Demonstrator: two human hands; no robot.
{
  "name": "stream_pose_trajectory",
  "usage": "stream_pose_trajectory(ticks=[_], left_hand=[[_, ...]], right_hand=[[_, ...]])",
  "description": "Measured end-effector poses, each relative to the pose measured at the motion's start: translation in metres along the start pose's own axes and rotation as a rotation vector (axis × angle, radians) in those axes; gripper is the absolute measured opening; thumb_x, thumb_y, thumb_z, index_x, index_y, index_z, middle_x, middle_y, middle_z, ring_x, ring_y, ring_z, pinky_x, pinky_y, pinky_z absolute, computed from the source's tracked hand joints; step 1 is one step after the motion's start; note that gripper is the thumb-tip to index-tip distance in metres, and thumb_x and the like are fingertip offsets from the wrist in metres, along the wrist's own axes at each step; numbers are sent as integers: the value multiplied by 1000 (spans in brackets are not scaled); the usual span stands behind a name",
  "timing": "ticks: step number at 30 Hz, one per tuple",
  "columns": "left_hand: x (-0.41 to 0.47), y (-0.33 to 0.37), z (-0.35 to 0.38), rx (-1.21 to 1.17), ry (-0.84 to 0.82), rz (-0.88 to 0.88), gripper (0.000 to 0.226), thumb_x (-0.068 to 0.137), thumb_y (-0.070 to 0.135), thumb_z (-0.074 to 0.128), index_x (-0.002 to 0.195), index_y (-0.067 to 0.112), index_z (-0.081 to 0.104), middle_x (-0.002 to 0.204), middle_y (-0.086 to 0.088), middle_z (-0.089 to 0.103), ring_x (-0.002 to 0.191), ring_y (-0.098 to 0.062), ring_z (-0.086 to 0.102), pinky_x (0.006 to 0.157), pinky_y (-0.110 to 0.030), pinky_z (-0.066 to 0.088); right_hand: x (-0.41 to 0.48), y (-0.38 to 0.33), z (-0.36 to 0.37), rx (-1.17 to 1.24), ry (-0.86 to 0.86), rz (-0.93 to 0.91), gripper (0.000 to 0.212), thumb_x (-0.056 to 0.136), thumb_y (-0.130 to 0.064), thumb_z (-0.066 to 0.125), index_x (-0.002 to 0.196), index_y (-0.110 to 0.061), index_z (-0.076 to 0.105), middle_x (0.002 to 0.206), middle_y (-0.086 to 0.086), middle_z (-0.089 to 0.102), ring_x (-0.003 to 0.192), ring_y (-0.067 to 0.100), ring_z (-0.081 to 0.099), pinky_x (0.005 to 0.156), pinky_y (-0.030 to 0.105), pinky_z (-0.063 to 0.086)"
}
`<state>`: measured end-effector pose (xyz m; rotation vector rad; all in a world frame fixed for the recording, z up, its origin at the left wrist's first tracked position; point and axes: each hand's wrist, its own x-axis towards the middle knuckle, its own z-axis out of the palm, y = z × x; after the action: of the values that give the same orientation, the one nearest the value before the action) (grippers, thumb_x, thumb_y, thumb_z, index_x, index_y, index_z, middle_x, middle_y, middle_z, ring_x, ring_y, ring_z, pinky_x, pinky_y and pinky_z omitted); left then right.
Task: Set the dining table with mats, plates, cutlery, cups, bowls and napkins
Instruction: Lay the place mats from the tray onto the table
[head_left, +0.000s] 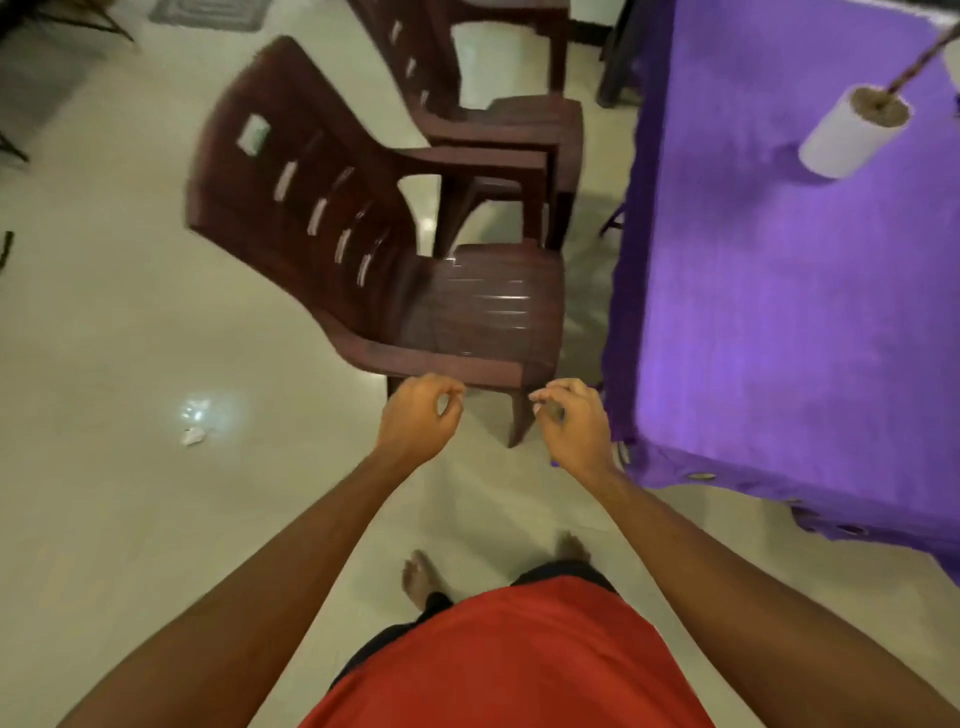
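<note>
The dining table runs along the right side under a purple cloth, with no mats or plates in the part I can see. My left hand and my right hand hang in front of me over the floor, just left of the table's near corner. Both have loosely curled fingers, and I see nothing in either. They hover just in front of the near armrest of a brown plastic chair.
A white cylindrical pot with a stick in it stands on the table's far part. More brown chairs stand behind the first, beside the table. A scrap of white paper lies on the pale tiled floor at left.
</note>
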<state>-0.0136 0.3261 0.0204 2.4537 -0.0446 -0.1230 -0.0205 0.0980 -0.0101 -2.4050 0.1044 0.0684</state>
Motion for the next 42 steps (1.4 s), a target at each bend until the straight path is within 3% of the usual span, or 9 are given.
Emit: stream_pose_trajectory(ticks=[5, 8, 11, 15, 20, 24, 32, 36, 42], left_hand=[[26, -65, -115, 72, 178, 56, 19, 86, 24, 61, 98, 19, 75, 93, 1, 73, 87, -24, 63, 78, -38, 53], [68, -97, -178, 146, 243, 119, 17, 88, 23, 62, 99, 21, 75, 98, 5, 71, 91, -21, 61, 81, -33, 50], [117, -124, -229, 180, 284, 139, 18, 89, 22, 63, 102, 19, 75, 102, 1, 71, 95, -23, 59, 84, -34, 50], [193, -167, -272, 206, 268, 207, 20, 92, 22, 61, 105, 17, 75, 108, 0, 69, 104, -22, 57, 89, -33, 48], [288, -222, -302, 233, 102, 348, 21, 91, 18, 59, 104, 17, 75, 108, 1, 69, 105, -23, 55, 89, -29, 43], [353, -251, -321, 268, -19, 535, 21, 89, 20, 59, 101, 18, 76, 106, 1, 68, 102, -25, 56, 83, -43, 50], [497, -260, -323, 191, -170, 919, 19, 90, 20, 60, 99, 19, 76, 109, 0, 67, 107, -24, 55, 80, -44, 48], [579, -252, -331, 126, -262, 1050, 17, 88, 18, 64, 99, 18, 76, 106, -1, 68, 105, -23, 56, 79, -44, 50], [721, -225, -363, 21, -277, 1134, 20, 89, 24, 60, 99, 18, 76, 105, 0, 68, 103, -20, 55, 82, -41, 49]], right_hand=[[36, -129, 63, 180, -71, -130, 18, 87, -14, 69, 97, -27, 76, 99, -10, 64, 95, 17, 64, 89, 40, 53], [64, -202, 98, 264, -164, -196, 21, 90, -17, 69, 108, -24, 75, 108, -10, 64, 99, 8, 63, 86, 29, 53], [96, -263, 133, 321, -189, -189, 32, 94, -31, 66, 126, -27, 67, 125, -11, 63, 111, 4, 59, 92, 29, 53], [149, -327, 181, 470, -201, -74, 45, 101, -39, 56, 143, -24, 53, 144, -5, 55, 128, 6, 50, 108, 30, 43], [209, -379, 240, 595, -192, 201, 50, 102, -43, 52, 147, -21, 50, 147, -3, 54, 135, 11, 49, 115, 40, 39], [243, -412, 261, 564, -111, 313, 50, 101, -42, 53, 148, -25, 47, 148, -5, 52, 135, 11, 47, 115, 36, 38], [347, -442, 279, 598, 107, 459, 52, 96, -55, 52, 143, -34, 49, 138, -9, 57, 126, 7, 54, 109, 41, 46], [420, -462, 272, 552, 297, 581, 43, 97, -42, 60, 138, -28, 56, 132, -6, 55, 117, 9, 56, 104, 37, 49], [541, -495, 247, 391, 562, 574, 28, 94, -32, 68, 120, -23, 69, 117, -5, 59, 102, 8, 59, 96, 37, 52]])
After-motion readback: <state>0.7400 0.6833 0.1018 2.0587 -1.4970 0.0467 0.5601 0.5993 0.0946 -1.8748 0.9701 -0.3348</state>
